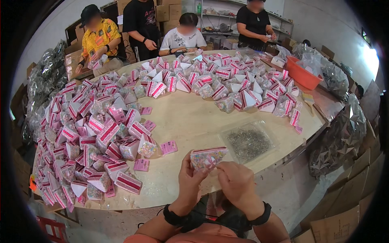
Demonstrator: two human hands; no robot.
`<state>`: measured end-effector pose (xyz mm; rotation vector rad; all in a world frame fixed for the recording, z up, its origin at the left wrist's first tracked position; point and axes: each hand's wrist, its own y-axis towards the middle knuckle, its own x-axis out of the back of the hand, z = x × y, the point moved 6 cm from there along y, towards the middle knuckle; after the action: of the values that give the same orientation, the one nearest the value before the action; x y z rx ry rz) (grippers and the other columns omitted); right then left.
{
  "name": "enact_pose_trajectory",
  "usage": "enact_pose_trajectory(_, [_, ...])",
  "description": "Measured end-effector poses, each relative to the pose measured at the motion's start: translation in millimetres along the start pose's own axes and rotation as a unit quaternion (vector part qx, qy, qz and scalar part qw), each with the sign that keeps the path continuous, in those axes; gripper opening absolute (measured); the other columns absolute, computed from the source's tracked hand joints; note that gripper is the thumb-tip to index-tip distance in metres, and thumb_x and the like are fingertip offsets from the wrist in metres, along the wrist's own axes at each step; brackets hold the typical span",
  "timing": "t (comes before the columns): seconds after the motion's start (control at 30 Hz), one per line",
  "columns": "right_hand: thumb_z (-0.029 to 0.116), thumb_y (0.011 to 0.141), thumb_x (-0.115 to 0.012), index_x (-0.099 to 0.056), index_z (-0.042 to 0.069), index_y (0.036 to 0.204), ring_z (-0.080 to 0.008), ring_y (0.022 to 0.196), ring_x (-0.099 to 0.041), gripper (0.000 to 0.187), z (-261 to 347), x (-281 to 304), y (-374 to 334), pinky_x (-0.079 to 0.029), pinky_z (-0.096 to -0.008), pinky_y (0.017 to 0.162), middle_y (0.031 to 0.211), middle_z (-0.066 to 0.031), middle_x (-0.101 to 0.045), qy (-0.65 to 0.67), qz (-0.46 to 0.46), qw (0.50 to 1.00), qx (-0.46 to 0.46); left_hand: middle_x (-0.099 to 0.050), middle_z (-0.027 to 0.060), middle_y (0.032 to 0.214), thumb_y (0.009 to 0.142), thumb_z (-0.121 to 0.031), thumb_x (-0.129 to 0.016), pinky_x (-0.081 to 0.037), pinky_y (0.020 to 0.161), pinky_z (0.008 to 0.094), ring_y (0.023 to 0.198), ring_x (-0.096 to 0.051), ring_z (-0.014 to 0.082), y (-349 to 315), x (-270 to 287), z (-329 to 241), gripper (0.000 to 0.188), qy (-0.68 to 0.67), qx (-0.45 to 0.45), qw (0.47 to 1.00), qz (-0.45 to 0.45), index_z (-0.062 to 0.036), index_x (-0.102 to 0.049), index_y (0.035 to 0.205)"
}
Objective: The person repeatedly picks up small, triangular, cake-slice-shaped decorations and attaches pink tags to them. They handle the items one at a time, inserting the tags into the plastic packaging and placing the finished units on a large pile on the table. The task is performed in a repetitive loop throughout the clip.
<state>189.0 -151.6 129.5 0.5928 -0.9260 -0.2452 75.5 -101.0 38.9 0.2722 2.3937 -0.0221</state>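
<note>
My left hand (188,183) is closed around a small cake-slice-shaped pouch (211,156), covered in pastel beads with a dark pink stripe along its top. The pouch is held tilted above the table's near edge. My right hand (238,184) is curled, its thumb and fingers pinched together close to the pouch's lower right side. Whatever sits between those fingertips is too small or hidden to make out. Just beyond the pouch, a shallow clear tray (272,146) holds a heap of tiny metal pieces (247,141).
Similar pouches lie in a large heap (101,133) on the left of the pale table (190,117) and along its far side. Pink tags (168,147) stick out of some. An orange basin (302,73) stands at far right. Several people work across the table; cartons (338,224) stand at lower right.
</note>
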Motion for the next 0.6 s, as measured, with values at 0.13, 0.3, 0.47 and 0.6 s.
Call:
enact_pose_trajectory(0.13, [0.003,0.078,-0.06,-0.063,0.002,0.088,-0.0336,0.073,-0.063,0.011,-5,-1,-3,-0.05,-0.0391,0.063,0.08,-0.0157,-0.064,0.043,0.006,0.999,-0.016,-0.051,0.0092,0.114,0.079,-0.002,-0.067,-0.045,0.086,0.0291,0.101,-0.054,0.0178,7,16,3,0.074,0.059,0.001,0.998,-0.022,-0.0049,-0.025,0.14])
enact_pose_trajectory(0.3, [0.004,0.08,-0.059,-0.063,0.001,0.087,-0.034,0.074,-0.063,0.01,-14,-3,-9,-0.05,-0.038,0.064,0.08,-0.0164,-0.064,0.062,0.029,0.996,-0.063,-0.053,0.0074,0.104,0.078,-0.01,-0.071,-0.046,0.077,0.0287,0.09,-0.053,0.016,26,51,29,0.064,0.202,0.0,0.979,-0.03,-0.0033,-0.036,0.132])
enact_pose_trajectory(0.47, [0.005,0.081,-0.057,-0.063,0.0,0.086,-0.0341,0.074,-0.063,0.009,-20,-4,-13,-0.05,-0.0367,0.064,0.08,-0.017,-0.064,0.085,0.04,0.992,-0.087,-0.053,0.0177,0.108,0.074,-0.023,-0.073,-0.044,0.081,0.0373,0.096,-0.053,0.0286,28,42,5,0.063,0.597,-0.108,0.793,-0.047,0.003,-0.042,0.122])
enact_pose_trajectory(0.6, [0.006,0.081,-0.057,-0.062,0.002,0.087,-0.0334,0.072,-0.062,0.009,-27,-2,-17,-0.049,-0.0377,0.063,0.08,-0.0156,-0.064,0.091,0.016,0.994,-0.066,-0.049,0.0241,0.115,0.074,-0.027,-0.072,-0.04,0.089,0.0429,0.105,-0.047,0.0372,41,60,6,0.063,0.606,-0.042,0.791,-0.076,0.0056,-0.043,0.12])
